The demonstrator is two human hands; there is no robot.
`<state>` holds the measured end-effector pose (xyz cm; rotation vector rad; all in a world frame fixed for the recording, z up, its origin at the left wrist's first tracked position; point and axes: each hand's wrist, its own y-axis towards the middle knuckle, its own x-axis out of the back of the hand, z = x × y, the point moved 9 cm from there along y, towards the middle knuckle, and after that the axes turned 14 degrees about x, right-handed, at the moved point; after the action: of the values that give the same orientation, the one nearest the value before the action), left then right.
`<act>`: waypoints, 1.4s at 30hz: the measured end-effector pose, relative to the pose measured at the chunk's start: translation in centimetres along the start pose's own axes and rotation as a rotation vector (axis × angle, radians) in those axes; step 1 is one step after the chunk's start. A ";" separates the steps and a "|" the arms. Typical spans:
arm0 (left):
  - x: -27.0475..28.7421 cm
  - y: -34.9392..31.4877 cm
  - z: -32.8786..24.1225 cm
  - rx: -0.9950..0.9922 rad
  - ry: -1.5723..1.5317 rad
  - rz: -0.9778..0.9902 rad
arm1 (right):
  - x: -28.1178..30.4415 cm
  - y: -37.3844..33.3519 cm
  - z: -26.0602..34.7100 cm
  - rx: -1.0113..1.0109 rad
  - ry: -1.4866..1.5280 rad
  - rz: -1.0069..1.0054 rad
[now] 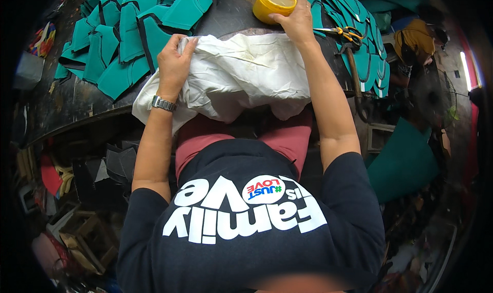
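Soft light brightens the cloth [251, 61] between the fingers [171, 42]; a light strip [466, 71] glares far right of them; leftward, the table [77, 100] bends toward black rims.

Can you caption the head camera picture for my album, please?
Left hand holding a crumpled white cloth, right hand at a round yellow tub, teal cut pieces nearby.

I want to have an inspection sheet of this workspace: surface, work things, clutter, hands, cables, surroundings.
Surface: dark table, partly covered.
Work things: white cloth draped toward the lap; open yellow tub; heaped teal pieces at left, overlapping teal panels at right.
Clutter: scissors with orange handles, near the teal panels.
Hands: left hand pinches the cloth; right hand has its thumb at the tub's side, grip unclear.
Cables: nothing seen for certain.
Surroundings: dim; large green sheet at right, mixed items at both sides.
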<state>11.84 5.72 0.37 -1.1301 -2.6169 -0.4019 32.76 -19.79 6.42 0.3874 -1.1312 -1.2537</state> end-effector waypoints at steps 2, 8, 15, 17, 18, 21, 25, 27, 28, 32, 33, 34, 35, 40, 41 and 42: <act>0.1 0.0 -0.1 -0.006 0.013 -0.010 | -2.8 0.9 -2.3 -0.084 0.086 0.161; 0.0 0.0 -0.4 0.009 0.023 -0.009 | -4.4 3.8 -3.3 0.069 0.059 0.190; -0.6 0.0 -0.4 0.034 0.035 0.103 | 4.4 -5.2 -2.9 -0.254 -0.278 0.569; -1.2 0.1 -0.1 0.100 0.063 0.249 | 4.7 -6.4 -2.0 -0.221 -0.212 0.508; -1.6 0.0 -0.3 0.110 0.011 0.356 | 4.6 -6.6 -1.7 -0.200 -0.179 0.482; -2.7 0.0 -0.7 0.167 -0.113 0.632 | 4.5 -5.7 -3.2 -0.190 -0.238 0.403; -3.5 2.0 -0.8 0.137 -0.016 0.506 | 3.7 -3.3 -7.5 -0.247 -0.296 0.329; -3.8 2.4 -0.7 0.115 0.073 0.448 | 3.6 -2.1 -9.9 -0.330 -0.380 0.282; -4.0 2.7 -0.6 0.111 0.116 0.424 | 3.4 -0.8 -10.1 -0.277 -0.390 0.243; -3.5 2.3 -1.0 0.058 0.038 0.366 | 1.9 4.7 -10.2 -0.217 -0.217 0.125; -3.3 2.1 -1.1 0.038 0.028 0.331 | 0.7 6.3 -9.8 -0.205 -0.051 0.105; -3.3 2.0 -0.9 0.055 0.051 0.323 | -0.5 7.4 -9.6 -0.233 0.105 0.091; -3.2 1.9 -1.0 0.035 0.061 0.305 | -2.2 7.9 -9.4 -0.304 0.311 0.171; -3.3 2.0 -0.9 0.012 0.028 0.307 | -8.0 10.5 -8.2 -0.202 -0.382 0.613; -3.2 2.0 -1.1 -0.018 0.038 0.294 | -8.8 10.3 -8.5 -0.226 -0.493 0.684; -3.2 2.0 -1.2 -0.041 0.049 0.290 | -9.3 10.0 -8.8 -0.250 -0.595 0.792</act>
<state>15.57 4.51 0.67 -1.4667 -2.3641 -0.4159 46.47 -11.12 5.92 -0.6228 -1.4005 -0.7790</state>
